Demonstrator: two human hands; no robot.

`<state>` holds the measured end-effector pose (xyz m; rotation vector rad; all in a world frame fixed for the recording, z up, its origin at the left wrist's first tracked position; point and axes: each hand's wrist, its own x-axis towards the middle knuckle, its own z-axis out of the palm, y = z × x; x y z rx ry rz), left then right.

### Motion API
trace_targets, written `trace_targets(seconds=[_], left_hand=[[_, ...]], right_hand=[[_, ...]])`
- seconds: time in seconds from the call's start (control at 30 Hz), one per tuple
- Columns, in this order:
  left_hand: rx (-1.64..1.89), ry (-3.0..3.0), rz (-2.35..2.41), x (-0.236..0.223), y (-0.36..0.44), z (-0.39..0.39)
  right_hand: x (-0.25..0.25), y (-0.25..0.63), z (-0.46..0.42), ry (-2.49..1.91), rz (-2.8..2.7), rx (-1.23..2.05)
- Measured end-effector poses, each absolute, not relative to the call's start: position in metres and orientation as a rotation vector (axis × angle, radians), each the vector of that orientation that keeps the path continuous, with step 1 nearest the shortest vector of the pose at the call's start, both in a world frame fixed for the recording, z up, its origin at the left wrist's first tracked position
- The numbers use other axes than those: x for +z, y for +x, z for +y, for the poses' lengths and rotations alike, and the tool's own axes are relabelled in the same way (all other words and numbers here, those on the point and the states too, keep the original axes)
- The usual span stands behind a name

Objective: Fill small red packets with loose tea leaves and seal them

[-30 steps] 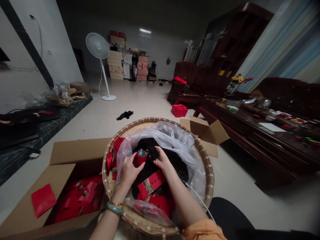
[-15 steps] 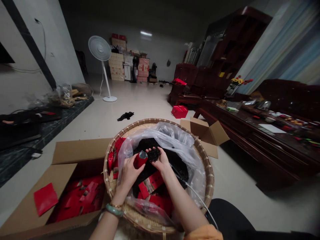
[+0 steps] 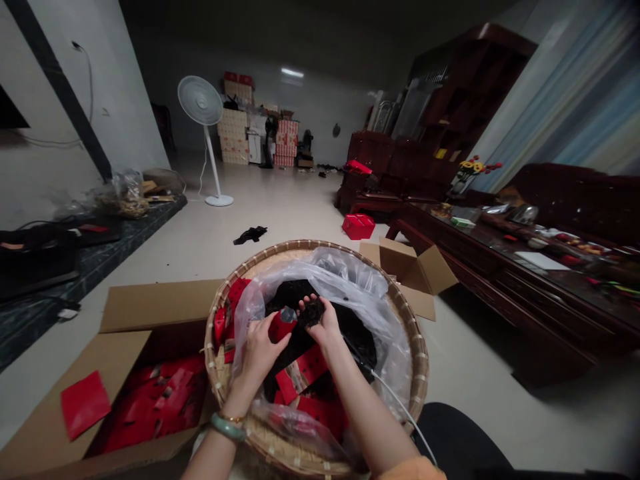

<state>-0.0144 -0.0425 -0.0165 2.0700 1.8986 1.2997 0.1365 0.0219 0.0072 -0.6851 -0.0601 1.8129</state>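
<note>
Both hands are inside a round woven basket (image 3: 420,360), over a clear plastic bag (image 3: 385,347) that lies open in it and holds a heap of dark dried leaves (image 3: 293,293). The left hand (image 3: 257,360), with a pale green bangle (image 3: 227,428) and a thin gold bracelet on its wrist, is closed around a small red packet (image 3: 279,328), whose silvery mouth points up. The right hand (image 3: 320,327) is cupped and closed on a small clump of the leaves (image 3: 311,312), just beside that silvery mouth. More red packets (image 3: 305,370) lie on the leaves under the hands, and others sit between the bag and the basket's left rim.

Touching the basket on its left is an open cardboard box (image 3: 150,313) filled with red packets (image 3: 150,407), and one more red packet (image 3: 85,403) lies on its front flap. Just past the far rim stands a smaller open cardboard box (image 3: 405,267). Farther beyond the basket, a red box (image 3: 358,227) and a black cloth (image 3: 250,235) lie on the floor, and a white standing fan (image 3: 200,100) stands well back.
</note>
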Motion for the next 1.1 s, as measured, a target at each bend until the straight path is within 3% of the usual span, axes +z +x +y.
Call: trace_targets(seconds=[0.5,0.77,1.1], left_hand=[[1.27,2.061,1.82,-0.007,0.01,-0.038],[1.286,2.029,1.802,-0.008,0.018,-0.033],[1.339,1.946,1.771,-0.012,0.026,-0.025]], right_hand=[[0.043,0.122,0.017,-0.612,-0.398,1.507],[0.047,0.127,0.013,-0.776,-0.776,1.319],[0.07,0.131,0.014,-0.676,-1.062,1.46]])
